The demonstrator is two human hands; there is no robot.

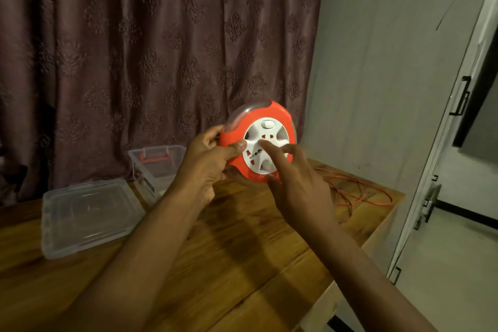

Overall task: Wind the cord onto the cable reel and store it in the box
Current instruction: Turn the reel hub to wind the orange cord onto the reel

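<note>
An orange cable reel (280, 116) with a white socket face is held upright above the wooden table (242, 250). My left hand (207, 159) grips its left rim, thumb across the orange front. My right hand (299, 183) has its index finger stretched out, the tip touching the white centre of the reel. Thin orange cord (355, 191) lies in loose loops on the table to the right of the reel. A clear plastic box (159, 167) with an orange latch stands open behind my left hand.
The box's clear lid (89, 215) lies flat on the table at the left. A dark patterned curtain (161, 48) hangs behind the table. A door (452, 170) with black handles stands at the right, past the table's right edge.
</note>
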